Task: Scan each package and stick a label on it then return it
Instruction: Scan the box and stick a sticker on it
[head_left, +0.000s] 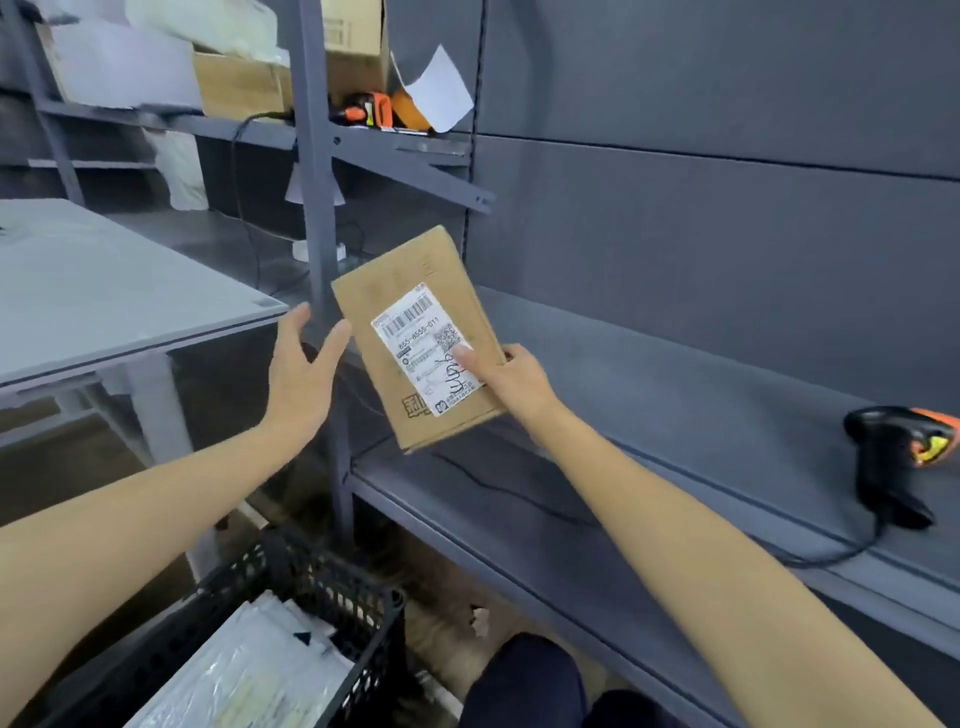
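Nearest, at lower left, a black plastic mesh crate (291, 613) on the floor holds pale plastic mailer bags (244, 670), judged to be packages awaiting handling. Beyond it, the right hand (511, 382) grips the right edge of a flat brown cardboard package (415, 338), thumb lying on its white printed shipping label (426, 351); the package is held tilted above the near left end of the grey metal shelf (649, 415). The left hand (304, 371) holds nothing, fingers spread wide, just left of the package and apart from it. To the right on the shelf stands a black and orange corded handheld scanner (901, 457), well apart from both hands. Far left is a grey surface (104, 291).

Judgement: the package is being presented for scanning or labelling; which cannot be told. The next move calls for steadying it with the left hand, barcode facing the scanner.
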